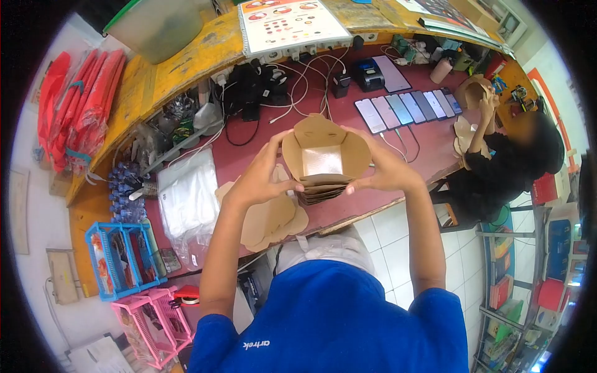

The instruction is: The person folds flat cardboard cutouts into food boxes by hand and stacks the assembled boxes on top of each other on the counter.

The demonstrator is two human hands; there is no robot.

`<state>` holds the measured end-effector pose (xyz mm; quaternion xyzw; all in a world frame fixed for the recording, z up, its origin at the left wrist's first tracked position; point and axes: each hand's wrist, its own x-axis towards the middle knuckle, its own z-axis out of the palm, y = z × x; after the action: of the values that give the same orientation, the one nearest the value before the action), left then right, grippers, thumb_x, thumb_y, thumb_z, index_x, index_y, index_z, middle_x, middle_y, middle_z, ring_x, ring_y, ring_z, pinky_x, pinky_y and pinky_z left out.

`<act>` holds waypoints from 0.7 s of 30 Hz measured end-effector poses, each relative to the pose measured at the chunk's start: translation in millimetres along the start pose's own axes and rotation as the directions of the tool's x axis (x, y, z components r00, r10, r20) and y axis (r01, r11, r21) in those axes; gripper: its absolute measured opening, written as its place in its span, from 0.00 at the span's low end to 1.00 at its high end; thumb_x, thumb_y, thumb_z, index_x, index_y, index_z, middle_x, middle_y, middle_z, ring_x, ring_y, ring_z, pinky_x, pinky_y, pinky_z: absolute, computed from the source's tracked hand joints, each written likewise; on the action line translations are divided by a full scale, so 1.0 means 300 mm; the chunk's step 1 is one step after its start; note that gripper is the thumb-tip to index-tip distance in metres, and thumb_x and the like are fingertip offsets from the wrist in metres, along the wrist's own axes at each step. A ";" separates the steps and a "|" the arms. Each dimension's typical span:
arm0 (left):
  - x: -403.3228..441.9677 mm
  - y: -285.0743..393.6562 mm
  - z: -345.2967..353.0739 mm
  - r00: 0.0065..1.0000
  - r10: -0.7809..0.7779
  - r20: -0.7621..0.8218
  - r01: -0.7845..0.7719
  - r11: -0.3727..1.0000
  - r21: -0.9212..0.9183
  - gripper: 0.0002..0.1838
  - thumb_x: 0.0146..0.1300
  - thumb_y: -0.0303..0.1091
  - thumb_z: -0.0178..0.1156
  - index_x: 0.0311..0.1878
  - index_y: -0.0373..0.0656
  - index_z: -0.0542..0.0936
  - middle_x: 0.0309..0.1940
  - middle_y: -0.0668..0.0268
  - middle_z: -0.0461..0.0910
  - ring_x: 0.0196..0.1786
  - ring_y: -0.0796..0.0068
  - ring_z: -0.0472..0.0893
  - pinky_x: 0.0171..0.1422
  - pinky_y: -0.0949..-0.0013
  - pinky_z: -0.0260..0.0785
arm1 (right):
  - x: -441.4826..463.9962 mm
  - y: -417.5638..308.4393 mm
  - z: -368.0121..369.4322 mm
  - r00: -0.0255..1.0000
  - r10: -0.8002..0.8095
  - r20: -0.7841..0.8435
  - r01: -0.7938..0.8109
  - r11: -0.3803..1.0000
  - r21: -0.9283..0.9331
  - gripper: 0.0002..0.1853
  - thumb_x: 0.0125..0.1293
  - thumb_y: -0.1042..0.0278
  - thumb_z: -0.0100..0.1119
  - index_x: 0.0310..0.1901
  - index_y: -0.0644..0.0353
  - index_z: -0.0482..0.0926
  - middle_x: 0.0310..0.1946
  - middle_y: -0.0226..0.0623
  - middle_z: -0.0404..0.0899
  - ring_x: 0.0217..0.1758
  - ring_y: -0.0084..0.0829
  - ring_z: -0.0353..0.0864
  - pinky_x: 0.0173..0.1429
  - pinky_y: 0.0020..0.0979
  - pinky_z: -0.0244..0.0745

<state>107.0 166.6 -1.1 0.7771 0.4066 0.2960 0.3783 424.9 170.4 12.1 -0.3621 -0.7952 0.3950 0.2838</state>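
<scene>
Cardboard box (open-topped) sits between both hands' fingers.

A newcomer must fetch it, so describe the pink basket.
Start at the dark red table. By its left end, beyond the white plastic packs, stands a blue basket. The pink basket sits beside that, nearer the wearer, told apart by its colour.

Blue short-sleeved shirt, small white "artrek" lettering, pale trousers

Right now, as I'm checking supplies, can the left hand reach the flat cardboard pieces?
Probably yes, once the left hand releases the open box; the flat cardboard pieces lie close by, nothing visible on top.
</scene>
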 end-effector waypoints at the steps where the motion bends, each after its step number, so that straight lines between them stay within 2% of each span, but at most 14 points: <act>1: -0.006 -0.001 0.003 1.000 -0.010 0.003 0.010 0.999 -0.046 0.61 0.50 0.44 0.85 0.83 0.42 0.59 0.76 0.49 0.70 0.77 0.51 0.73 0.81 0.52 0.65 | -0.001 -0.002 -0.004 1.000 -0.001 0.002 0.001 1.000 0.002 0.59 0.48 0.49 0.89 0.79 0.60 0.65 0.77 0.49 0.68 0.79 0.49 0.70 0.79 0.45 0.68; 3: -0.019 0.003 0.005 1.000 -0.024 0.004 0.024 0.996 -0.086 0.61 0.50 0.44 0.85 0.83 0.43 0.58 0.76 0.48 0.69 0.77 0.50 0.73 0.82 0.51 0.65 | 0.004 -0.012 -0.013 0.997 0.034 0.074 -0.032 0.999 -0.021 0.62 0.47 0.48 0.89 0.80 0.60 0.62 0.77 0.50 0.67 0.79 0.49 0.69 0.81 0.46 0.66; 6: -0.048 0.027 0.017 0.998 0.064 -0.028 -0.062 0.996 0.057 0.58 0.54 0.44 0.83 0.83 0.42 0.58 0.77 0.47 0.68 0.77 0.50 0.73 0.81 0.52 0.67 | 0.017 -0.005 -0.041 0.992 0.055 0.115 -0.048 0.997 -0.061 0.63 0.47 0.48 0.89 0.81 0.59 0.60 0.73 0.50 0.69 0.77 0.50 0.71 0.78 0.46 0.68; 8: -0.072 0.044 0.031 0.999 0.015 -0.042 -0.021 0.989 -0.149 0.50 0.61 0.42 0.79 0.80 0.40 0.61 0.77 0.46 0.68 0.75 0.48 0.74 0.77 0.50 0.71 | 0.030 -0.005 -0.041 0.990 0.047 0.132 -0.031 0.993 -0.115 0.63 0.47 0.48 0.89 0.81 0.59 0.60 0.71 0.50 0.70 0.75 0.50 0.72 0.77 0.46 0.69; 9: -0.062 0.026 0.050 0.999 0.019 -0.042 -0.026 0.988 -0.151 0.50 0.61 0.42 0.79 0.80 0.40 0.61 0.77 0.46 0.68 0.75 0.48 0.74 0.77 0.50 0.71 | 0.038 -0.009 -0.042 0.989 0.036 0.146 -0.010 0.985 -0.173 0.63 0.46 0.48 0.89 0.81 0.58 0.61 0.69 0.50 0.71 0.74 0.50 0.73 0.76 0.47 0.70; 10: -0.047 0.001 0.081 0.989 -0.040 -0.143 0.020 0.991 -0.135 0.46 0.64 0.41 0.77 0.78 0.39 0.62 0.75 0.46 0.69 0.75 0.49 0.75 0.75 0.50 0.74 | 0.047 -0.026 -0.036 0.989 0.038 0.146 -0.011 0.984 -0.178 0.63 0.46 0.48 0.89 0.81 0.58 0.61 0.69 0.50 0.71 0.74 0.50 0.73 0.76 0.47 0.70; 11: -0.041 -0.018 0.114 0.964 -0.102 -0.244 0.073 0.989 -0.125 0.42 0.66 0.39 0.74 0.77 0.37 0.63 0.73 0.46 0.70 0.74 0.49 0.76 0.72 0.51 0.77 | 0.057 -0.049 -0.024 0.980 0.120 0.160 -0.087 0.975 -0.203 0.63 0.45 0.50 0.90 0.81 0.57 0.62 0.71 0.45 0.70 0.75 0.47 0.72 0.76 0.46 0.71; 12: -0.035 0.009 0.134 0.964 -0.107 -0.244 0.077 0.989 -0.130 0.42 0.66 0.39 0.74 0.77 0.37 0.63 0.73 0.46 0.70 0.74 0.49 0.76 0.72 0.51 0.77 | 0.058 -0.061 -0.015 0.964 0.203 0.172 -0.162 0.961 -0.225 0.63 0.44 0.51 0.91 0.81 0.56 0.63 0.72 0.41 0.70 0.76 0.44 0.72 0.76 0.45 0.72; 13: -0.019 0.047 0.146 0.940 -0.173 -0.293 0.106 0.967 -0.231 0.39 0.67 0.38 0.73 0.75 0.36 0.65 0.71 0.46 0.71 0.73 0.51 0.77 0.69 0.53 0.79 | 0.062 -0.047 -0.028 0.964 0.203 0.170 -0.162 0.960 -0.227 0.63 0.44 0.51 0.91 0.81 0.56 0.63 0.72 0.41 0.70 0.76 0.44 0.72 0.76 0.45 0.72; 14: -0.014 0.066 0.153 0.912 -0.244 -0.330 0.131 0.935 -0.330 0.37 0.68 0.37 0.72 0.74 0.35 0.66 0.68 0.47 0.73 0.73 0.53 0.77 0.66 0.55 0.81 | 0.068 -0.016 -0.048 0.958 0.193 0.212 -0.172 0.979 -0.114 0.63 0.45 0.50 0.90 0.81 0.56 0.63 0.72 0.41 0.70 0.75 0.43 0.72 0.76 0.45 0.73; 15: -0.025 0.064 0.160 0.913 -0.251 -0.320 0.140 0.933 -0.332 0.37 0.68 0.37 0.72 0.74 0.35 0.66 0.68 0.47 0.73 0.73 0.53 0.77 0.66 0.55 0.81 | 0.068 0.001 -0.055 0.950 0.181 0.255 -0.189 0.982 0.006 0.62 0.47 0.49 0.89 0.82 0.55 0.63 0.72 0.40 0.69 0.75 0.42 0.72 0.75 0.45 0.74; 17: -0.020 0.058 0.165 0.915 -0.151 -0.374 0.095 0.982 -0.165 0.37 0.67 0.36 0.72 0.74 0.33 0.66 0.65 0.48 0.74 0.69 0.58 0.79 0.62 0.61 0.83 | 0.071 0.027 -0.071 0.948 0.181 0.263 -0.187 0.982 -0.006 0.61 0.48 0.47 0.88 0.82 0.55 0.63 0.73 0.40 0.69 0.75 0.42 0.72 0.75 0.45 0.75; 19: -0.021 0.079 0.159 0.919 -0.150 -0.365 0.084 0.978 -0.191 0.38 0.66 0.37 0.73 0.74 0.33 0.66 0.64 0.49 0.73 0.68 0.58 0.79 0.64 0.60 0.81 | 0.081 0.057 -0.081 0.946 0.181 0.269 -0.184 0.983 -0.013 0.60 0.50 0.46 0.87 0.82 0.55 0.63 0.73 0.40 0.68 0.75 0.41 0.72 0.74 0.45 0.75; 21: -0.028 0.063 0.165 0.925 -0.151 -0.348 0.077 0.973 -0.218 0.39 0.66 0.38 0.74 0.74 0.33 0.66 0.64 0.49 0.73 0.67 0.58 0.80 0.65 0.58 0.80 | 0.084 0.102 -0.069 0.942 0.169 0.289 -0.199 0.977 0.077 0.58 0.53 0.45 0.86 0.81 0.56 0.64 0.73 0.40 0.68 0.75 0.41 0.71 0.74 0.45 0.76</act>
<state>148.6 134.9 -13.5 0.6421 0.4821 0.4511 0.3896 436.5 212.3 1.7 -0.3597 -0.7680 0.5086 0.1484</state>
